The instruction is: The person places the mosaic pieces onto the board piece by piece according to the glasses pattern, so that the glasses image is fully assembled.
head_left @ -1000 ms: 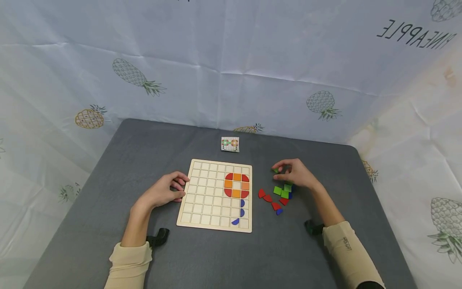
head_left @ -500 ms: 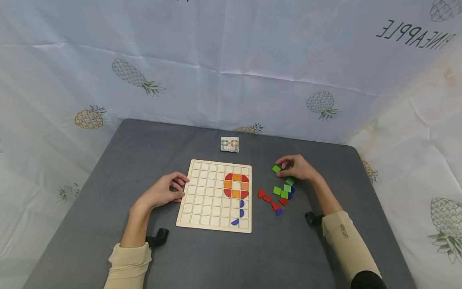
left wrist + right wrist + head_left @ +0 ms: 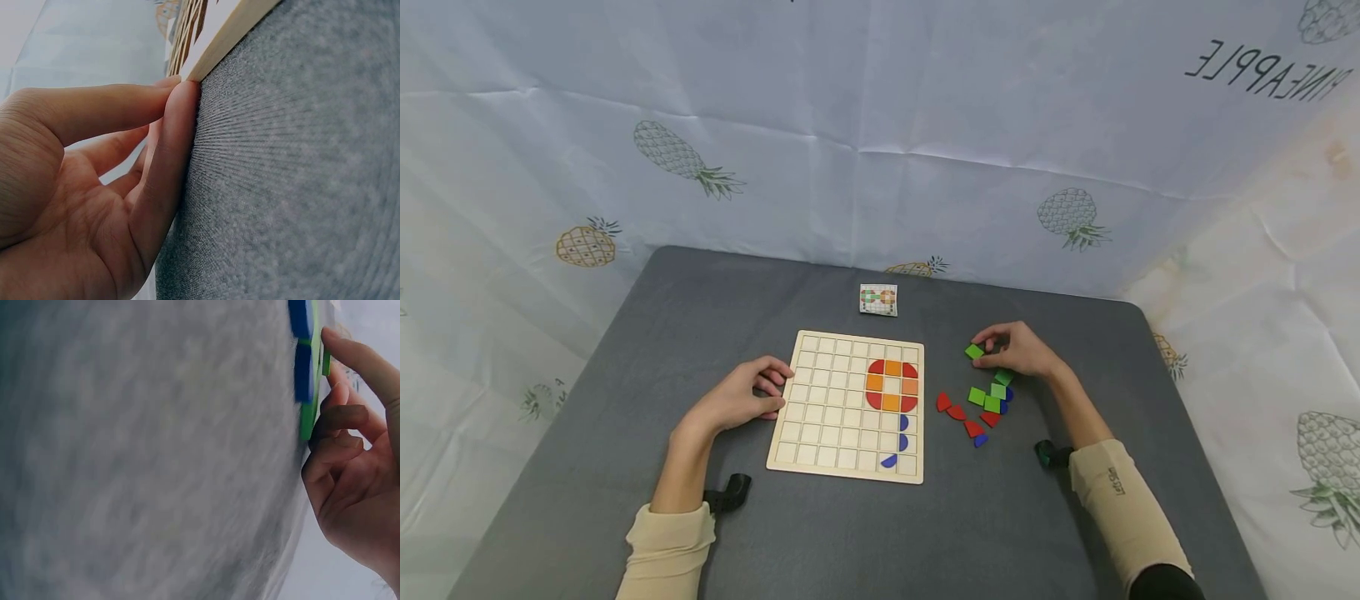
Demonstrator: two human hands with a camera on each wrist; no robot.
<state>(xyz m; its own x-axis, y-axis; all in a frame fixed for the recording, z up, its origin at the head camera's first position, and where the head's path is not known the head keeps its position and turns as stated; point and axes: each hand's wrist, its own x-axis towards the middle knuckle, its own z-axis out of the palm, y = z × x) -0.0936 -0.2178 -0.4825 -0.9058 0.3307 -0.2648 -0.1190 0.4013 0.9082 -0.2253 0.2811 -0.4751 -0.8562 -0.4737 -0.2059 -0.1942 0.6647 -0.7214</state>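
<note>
My left hand [image 3: 737, 393] rests at the left edge of a pale wooden grid board [image 3: 831, 412]. Its thumb and fingers touch that edge, and the left wrist view shows the fingertips against the board's rim [image 3: 228, 40]. My right hand [image 3: 1017, 348] pinches a green square tile [image 3: 974, 352] between thumb and index finger, to the right of the board. Close below lie several green square tiles [image 3: 977, 396], with blue half-round tiles [image 3: 304, 372] beside them. A ring of red and orange tiles [image 3: 892, 367] sits on the board. Several blue half-round tiles [image 3: 903, 442] lie below it.
Red quarter-round tiles [image 3: 956, 412] and a blue tile [image 3: 981, 440] lie loose between the board and the right forearm. A small printed pattern card [image 3: 878, 300] lies behind the board on the grey table [image 3: 842, 542]. A pineapple-print cloth [image 3: 820, 200] hangs behind.
My right hand has shifted slightly up and right with the green square tile, which shows more fully now. My left hand and the board have stayed in place.
</note>
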